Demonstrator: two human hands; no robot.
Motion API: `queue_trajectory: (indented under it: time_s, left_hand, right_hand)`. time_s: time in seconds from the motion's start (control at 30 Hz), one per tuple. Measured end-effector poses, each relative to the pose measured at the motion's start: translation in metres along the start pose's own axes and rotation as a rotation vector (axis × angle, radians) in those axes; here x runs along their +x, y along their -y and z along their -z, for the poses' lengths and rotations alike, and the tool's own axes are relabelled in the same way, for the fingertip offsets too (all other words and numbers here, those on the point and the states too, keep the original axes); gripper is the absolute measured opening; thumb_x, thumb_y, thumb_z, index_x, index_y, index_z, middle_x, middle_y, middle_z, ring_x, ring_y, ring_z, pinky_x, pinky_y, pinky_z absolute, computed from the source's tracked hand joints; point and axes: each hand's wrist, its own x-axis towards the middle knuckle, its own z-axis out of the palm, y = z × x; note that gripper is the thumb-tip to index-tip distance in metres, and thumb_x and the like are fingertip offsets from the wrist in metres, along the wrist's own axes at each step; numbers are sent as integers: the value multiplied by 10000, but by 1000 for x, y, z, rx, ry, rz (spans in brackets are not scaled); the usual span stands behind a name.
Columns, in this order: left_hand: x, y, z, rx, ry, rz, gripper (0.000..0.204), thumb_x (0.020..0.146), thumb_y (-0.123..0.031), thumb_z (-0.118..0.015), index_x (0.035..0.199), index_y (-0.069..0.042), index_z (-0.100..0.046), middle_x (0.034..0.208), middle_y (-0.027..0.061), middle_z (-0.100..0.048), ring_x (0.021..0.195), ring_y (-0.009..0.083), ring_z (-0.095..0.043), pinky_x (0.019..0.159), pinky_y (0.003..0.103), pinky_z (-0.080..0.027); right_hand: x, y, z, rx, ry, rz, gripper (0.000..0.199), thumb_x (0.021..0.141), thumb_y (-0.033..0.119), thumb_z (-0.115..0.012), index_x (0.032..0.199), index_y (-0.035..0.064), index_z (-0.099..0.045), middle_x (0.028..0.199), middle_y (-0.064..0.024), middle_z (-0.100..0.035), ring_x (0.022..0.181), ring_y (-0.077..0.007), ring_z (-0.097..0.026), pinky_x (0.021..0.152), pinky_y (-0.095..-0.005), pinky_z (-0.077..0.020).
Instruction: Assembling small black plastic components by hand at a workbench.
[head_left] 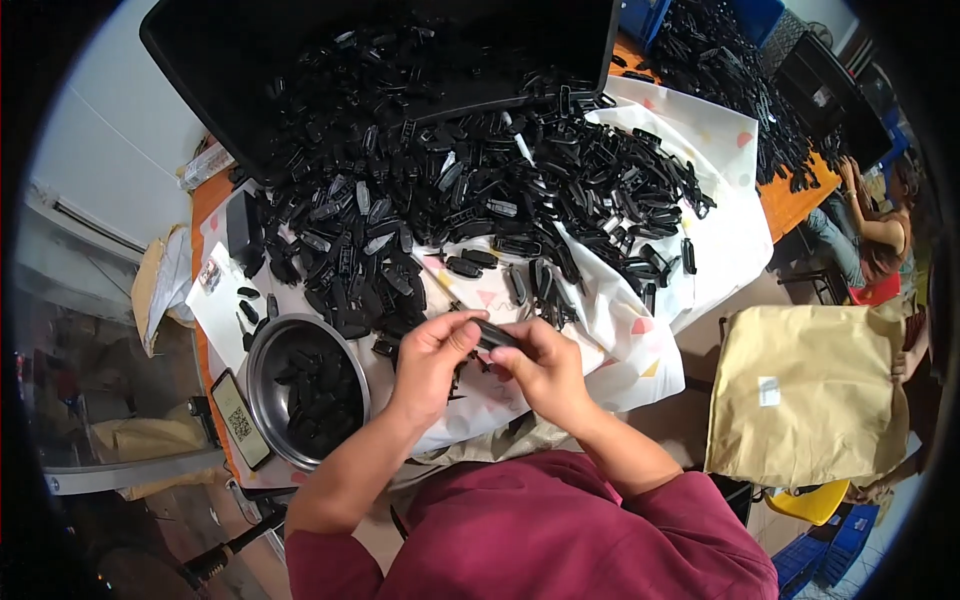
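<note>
Covering the bench [212, 190]: pale patterned sheet [725, 235], bare at far right. Heap of black parts [450, 190] spills from black tub [215, 80]. Steel bowl [263, 385] near left edge. Left hand [432, 362] and right hand [548, 370] grasp one slim, dark, elongated piece [493, 337] above the sheet's near side.

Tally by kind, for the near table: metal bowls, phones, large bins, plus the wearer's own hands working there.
Metal bowl: 1
Phone: 1
Large black bin: 1
Own hands: 2 (left hand, right hand)
Total: 5
Left out: the black parts, too many and overlapping to count, and the dark piece held between both hands.
</note>
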Motion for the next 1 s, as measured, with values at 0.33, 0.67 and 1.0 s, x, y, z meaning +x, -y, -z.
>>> queue_trajectory:
  time_s: [0.33,0.67,1.0]
  left_hand:
    - [93,-10,27,1455,-1,-239,200,744,-160,-610,932,-92,-598,951,93,-558,855,280,-572,726,367,-459]
    - [71,-26,19,1299,-14,-167,197,792,-190,-579,965,-104,-539,751,97,-587,603,231,-580,522,323,-430]
    - [21,-59,0,231,165,99,362,799,-112,-637,1140,-58,-530,790,6,-550,520,24,-407,459,175,-351]
  right_hand:
    - [91,-7,13,-1250,-156,300,113,675,117,-587,753,36,-584,713,-112,-583,744,-282,-577,608,-361,-470]
    - [73,-1,19,-476,-234,308,151,782,72,-578,919,10,-582,746,-85,-578,706,-173,-572,610,-285,-479]
    - [50,18,6,0,-196,402,145,815,36,-595,952,11,-557,853,-50,-589,712,-105,-553,625,-204,-443]
